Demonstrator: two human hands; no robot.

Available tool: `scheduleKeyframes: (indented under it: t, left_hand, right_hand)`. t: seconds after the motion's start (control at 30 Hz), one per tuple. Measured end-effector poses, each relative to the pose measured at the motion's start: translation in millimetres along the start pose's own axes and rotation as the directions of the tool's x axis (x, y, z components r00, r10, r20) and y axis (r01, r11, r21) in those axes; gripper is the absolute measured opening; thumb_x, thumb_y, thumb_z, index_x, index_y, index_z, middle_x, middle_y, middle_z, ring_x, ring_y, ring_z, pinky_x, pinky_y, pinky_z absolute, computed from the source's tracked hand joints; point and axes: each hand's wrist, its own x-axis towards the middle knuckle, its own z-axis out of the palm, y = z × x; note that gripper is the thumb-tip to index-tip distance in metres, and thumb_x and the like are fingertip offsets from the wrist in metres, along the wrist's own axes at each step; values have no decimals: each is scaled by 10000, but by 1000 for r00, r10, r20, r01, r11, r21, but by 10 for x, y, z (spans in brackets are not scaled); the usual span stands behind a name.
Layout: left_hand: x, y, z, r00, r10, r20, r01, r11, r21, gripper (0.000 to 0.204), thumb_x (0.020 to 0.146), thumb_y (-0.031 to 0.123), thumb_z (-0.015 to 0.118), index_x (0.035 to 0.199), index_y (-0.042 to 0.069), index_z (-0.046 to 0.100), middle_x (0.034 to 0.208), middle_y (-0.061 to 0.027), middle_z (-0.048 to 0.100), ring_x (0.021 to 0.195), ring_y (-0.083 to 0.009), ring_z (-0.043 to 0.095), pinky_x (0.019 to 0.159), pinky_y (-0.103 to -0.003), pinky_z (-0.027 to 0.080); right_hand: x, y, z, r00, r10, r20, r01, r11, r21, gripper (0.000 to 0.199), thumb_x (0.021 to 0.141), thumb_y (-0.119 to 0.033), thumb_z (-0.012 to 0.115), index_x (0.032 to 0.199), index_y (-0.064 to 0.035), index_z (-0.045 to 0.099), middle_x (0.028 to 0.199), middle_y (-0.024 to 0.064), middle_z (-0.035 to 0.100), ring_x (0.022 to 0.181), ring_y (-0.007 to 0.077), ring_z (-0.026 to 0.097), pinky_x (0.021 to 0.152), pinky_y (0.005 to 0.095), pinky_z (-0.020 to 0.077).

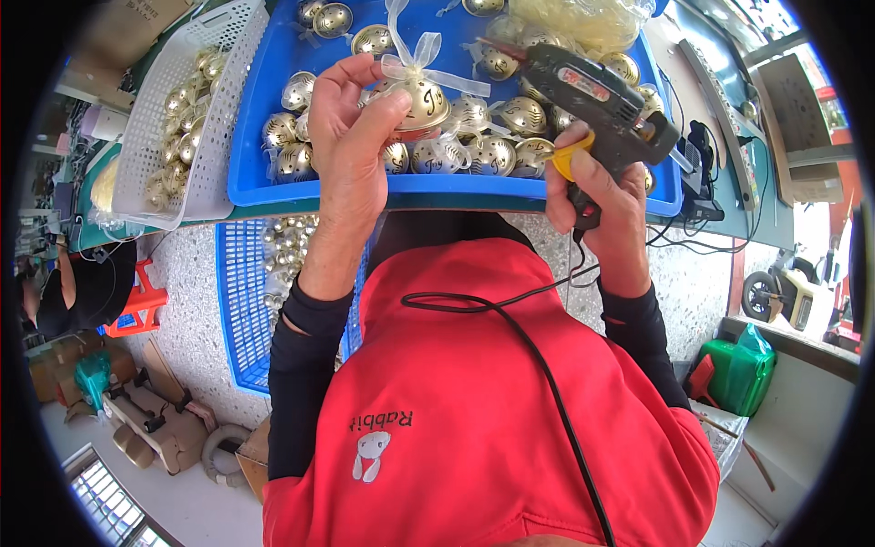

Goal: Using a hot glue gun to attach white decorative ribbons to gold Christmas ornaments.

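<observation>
Pinched between thumb and fingers of my left hand (354, 123) is a round gold bell (428, 108) with dark lettering. A sheer white ribbon bow (419, 66) sits on top of it, its loop rising upward. My right hand (606, 187) wraps round the handle of a black hot glue gun (597, 96), fingers at its yellow trigger (572, 157). The gun's nozzle (503, 47) points left, to the right of the bow and apart from it. Below both hands, a blue tray (456, 189) holds several similar gold bells (492, 157) with ribbons.
Left of the tray stands a white perforated basket (205, 109) of gold bells. A blue crate (244, 301) with more bells is below the table edge. The gun's black cord (538, 351) loops across my red apron (456, 410). Cables (706, 232) lie at right; another person (87, 287) is at far left.
</observation>
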Motion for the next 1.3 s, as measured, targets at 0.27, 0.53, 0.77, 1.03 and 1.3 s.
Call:
scheduleKeyframes:
  t: [0.27,0.53,0.77,1.03,1.3]
  left_hand:
    - [-29,22,31,998,-51,46,51,999,-1,418,780,62,583,1150,-15,405,1066,-108,503,891,-178,601,648,-339,590]
    - [-37,0,54,999,27,37,-26,999,-31,453,825,74,621,1202,-14,387,1094,-137,525,904,-204,613,678,-353,590]
    - [-23,-86,-27,999,48,22,-47,997,-56,510,806,89,672,1210,-14,378,1112,-151,529,948,-226,607,710,-381,590]
    - [-36,-18,-84,999,0,-34,-2,998,-56,527,775,60,701,1193,-23,392,1134,-150,525,969,-232,594,725,-390,587]
    - [9,-68,-143,1000,10,4,-10,1000,-9,539,752,31,716,1189,-40,408,1136,-138,526,1001,-209,569,785,-353,558]
  right_hand:
    - [95,34,-16,984,147,96,-129,976,-177,234,834,-194,595,974,-11,556,640,68,553,416,98,451,401,219,339]
    - [155,148,-21,984,149,101,-137,983,-122,205,845,-175,585,953,-4,553,667,74,563,425,104,467,402,222,346]
    - [178,214,6,979,176,100,-165,980,-114,175,856,-162,584,932,-9,551,676,77,569,432,105,479,404,227,359]
    - [69,156,-17,987,159,32,-154,978,-138,182,849,-164,589,940,-11,548,659,64,560,432,103,473,402,223,344]
    - [91,118,45,987,129,98,-114,983,-146,194,845,-156,590,953,-2,543,647,75,558,421,99,450,405,225,338]
